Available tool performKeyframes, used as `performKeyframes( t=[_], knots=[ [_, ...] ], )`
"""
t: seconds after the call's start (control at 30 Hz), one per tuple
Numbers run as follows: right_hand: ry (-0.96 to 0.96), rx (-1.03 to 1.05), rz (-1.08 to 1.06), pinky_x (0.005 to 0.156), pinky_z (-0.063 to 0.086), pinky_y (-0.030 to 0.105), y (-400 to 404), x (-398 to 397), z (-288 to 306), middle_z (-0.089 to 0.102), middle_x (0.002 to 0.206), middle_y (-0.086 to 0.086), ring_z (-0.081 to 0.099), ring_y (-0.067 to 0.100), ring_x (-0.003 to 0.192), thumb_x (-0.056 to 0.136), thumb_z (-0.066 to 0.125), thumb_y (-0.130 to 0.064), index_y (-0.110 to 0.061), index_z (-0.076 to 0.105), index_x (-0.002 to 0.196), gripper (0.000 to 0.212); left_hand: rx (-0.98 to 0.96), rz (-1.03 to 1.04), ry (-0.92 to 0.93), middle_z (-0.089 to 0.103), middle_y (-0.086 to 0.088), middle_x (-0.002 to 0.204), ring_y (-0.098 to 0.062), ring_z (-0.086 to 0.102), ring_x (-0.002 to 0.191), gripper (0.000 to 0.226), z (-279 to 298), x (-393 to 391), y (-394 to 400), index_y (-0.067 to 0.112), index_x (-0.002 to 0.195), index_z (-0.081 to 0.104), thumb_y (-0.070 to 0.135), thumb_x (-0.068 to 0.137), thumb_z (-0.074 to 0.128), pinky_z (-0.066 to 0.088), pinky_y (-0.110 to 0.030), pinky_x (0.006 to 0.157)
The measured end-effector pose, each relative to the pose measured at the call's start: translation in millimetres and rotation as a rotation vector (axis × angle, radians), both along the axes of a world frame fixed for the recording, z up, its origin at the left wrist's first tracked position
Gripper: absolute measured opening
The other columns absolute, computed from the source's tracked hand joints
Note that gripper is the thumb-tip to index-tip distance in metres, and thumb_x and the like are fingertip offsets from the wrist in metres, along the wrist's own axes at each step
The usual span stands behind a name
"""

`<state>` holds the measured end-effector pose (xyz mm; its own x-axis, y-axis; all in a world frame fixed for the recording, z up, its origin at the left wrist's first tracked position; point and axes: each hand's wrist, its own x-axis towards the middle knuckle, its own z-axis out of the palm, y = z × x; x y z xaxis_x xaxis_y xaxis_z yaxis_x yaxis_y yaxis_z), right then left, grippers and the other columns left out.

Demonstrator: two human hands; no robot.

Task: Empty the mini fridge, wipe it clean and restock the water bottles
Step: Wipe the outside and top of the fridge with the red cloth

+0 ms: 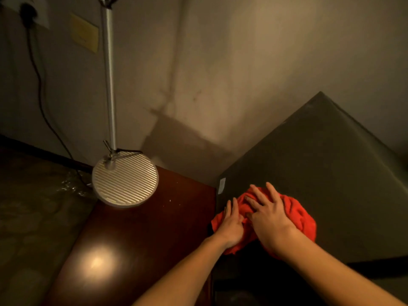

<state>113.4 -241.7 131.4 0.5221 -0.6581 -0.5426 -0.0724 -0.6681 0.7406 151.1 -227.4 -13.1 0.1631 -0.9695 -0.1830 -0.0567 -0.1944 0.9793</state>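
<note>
Mini fridge (320, 173) stands at right against the wall, dark top face in view, beside a wooden desk (141, 235). Red cloth (295, 215) bunched on its near-left top corner. Both hands flat on the cloth, fingers straight: left hand (230, 224) at the corner edge, right hand (268, 214) spread over the middle. Step looks like wiping the outside top. Next move likely calls for pressing and sweeping the cloth across the bare top. No water bottles visible. Small white sticker (221, 185) on the fridge corner, print unreadable. Lamp base (125, 180) on desk.
</note>
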Motion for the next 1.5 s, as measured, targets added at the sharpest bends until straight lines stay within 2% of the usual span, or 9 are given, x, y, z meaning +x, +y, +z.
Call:
performKeyframes(
  t=[0.33, 0.6, 0.73, 0.9, 1.0, 1.1, 1.27, 1.4, 1.5],
  knots=[
    [-0.044, 0.023, -0.060, 0.113, -0.013, 0.057, -18, 14, -41, 0.002, 0.163, 0.011, -0.017, 0.034, 0.147, 0.103, 0.027, -0.024, -0.014, 0.029, 0.151, 0.048, 0.237, 0.064, -0.034, -0.001, -0.025, 0.161, -0.032, 0.008, 0.150, 0.084, -18, 1, -30, -0.007, 0.151, -0.006, 0.026, 0.099, 0.052, 0.012, -0.029, 0.116],
    [-0.150, 0.092, -0.141, 0.114, -0.008, 0.057, 40, -22, -19, 0.014, 0.160, 0.016, -0.011, 0.035, 0.148, 0.102, 0.034, -0.021, -0.008, 0.037, 0.147, 0.046, 0.180, -0.096, 0.041, 0.026, -0.014, 0.160, -0.026, 0.027, 0.146, 0.070, -22, -24, 28, 0.010, 0.156, 0.010, 0.036, 0.101, 0.044, 0.025, -0.034, 0.118],
    [-0.497, 0.064, -0.031, 0.118, -0.009, 0.046, 54, -61, -11, 0.069, 0.104, 0.026, 0.011, 0.035, 0.145, 0.051, 0.075, -0.017, 0.009, 0.074, 0.081, 0.039, -0.028, -0.075, 0.015, 0.039, -0.002, 0.151, -0.016, 0.034, 0.142, 0.049, 46, -24, 78, 0.016, 0.151, 0.032, 0.021, 0.103, 0.046, 0.027, -0.023, 0.114],
    [-0.705, 0.002, -0.048, 0.119, -0.008, 0.037, 76, -81, 46, 0.073, 0.104, 0.013, -0.001, 0.020, 0.149, 0.068, 0.034, -0.023, -0.002, 0.077, 0.085, 0.050, -0.210, -0.041, 0.045, 0.050, 0.000, 0.141, -0.011, 0.043, 0.132, 0.040, 109, -33, 93, 0.013, 0.140, 0.050, 0.022, 0.101, 0.049, 0.033, -0.015, 0.101],
    [-0.998, -0.124, -0.050, 0.120, 0.010, 0.036, 86, -82, 97, 0.063, 0.128, 0.007, 0.038, 0.022, 0.138, 0.078, 0.027, -0.026, -0.011, 0.072, 0.112, 0.059, -0.285, 0.004, 0.049, 0.061, -0.007, 0.131, -0.018, 0.054, 0.124, 0.053, 149, -34, 92, 0.009, 0.126, 0.061, 0.046, 0.090, 0.050, 0.040, -0.029, 0.106],
    [-0.842, -0.225, 0.086, 0.106, 0.031, 0.045, 91, -76, 143, 0.069, 0.113, 0.008, 0.054, 0.032, 0.125, 0.077, 0.043, -0.028, -0.016, 0.076, 0.095, 0.040, -0.381, -0.010, 0.029, 0.063, -0.008, 0.122, -0.012, 0.052, 0.111, 0.031, 185, -16, 90, 0.002, 0.120, 0.064, 0.021, 0.098, 0.052, 0.037, -0.015, 0.096],
    [-0.617, -0.175, -0.037, 0.117, 0.007, 0.049, 80, -57, 131, 0.047, 0.143, 0.014, 0.016, 0.031, 0.148, 0.095, 0.037, -0.022, -0.010, 0.063, 0.124, 0.041, -0.372, -0.118, -0.036, 0.064, -0.017, 0.122, -0.011, 0.052, 0.106, 0.036, 163, 21, 79, -0.004, 0.118, 0.064, 0.024, 0.099, 0.051, 0.040, -0.030, 0.098],
    [-0.730, -0.053, -0.086, 0.107, 0.034, 0.049, 62, -50, 62, 0.071, 0.102, 0.017, 0.057, 0.040, 0.120, 0.077, 0.033, -0.023, -0.011, 0.078, 0.082, 0.047, -0.232, -0.169, -0.011, 0.058, -0.002, 0.122, -0.009, 0.049, 0.112, 0.038, 102, 15, 76, 0.004, 0.127, 0.059, 0.030, 0.101, 0.049, 0.037, -0.021, 0.092],
    [-0.627, -0.032, -0.134, 0.115, 0.007, 0.058, 48, -38, 18, 0.060, 0.126, 0.019, 0.033, 0.039, 0.140, 0.091, 0.032, -0.021, -0.008, 0.071, 0.108, 0.045, -0.119, -0.194, -0.032, 0.051, -0.005, 0.142, -0.015, 0.046, 0.130, 0.043, 54, 11, 66, 0.014, 0.143, 0.045, 0.031, 0.104, 0.044, 0.034, -0.020, 0.101]
  ],
)
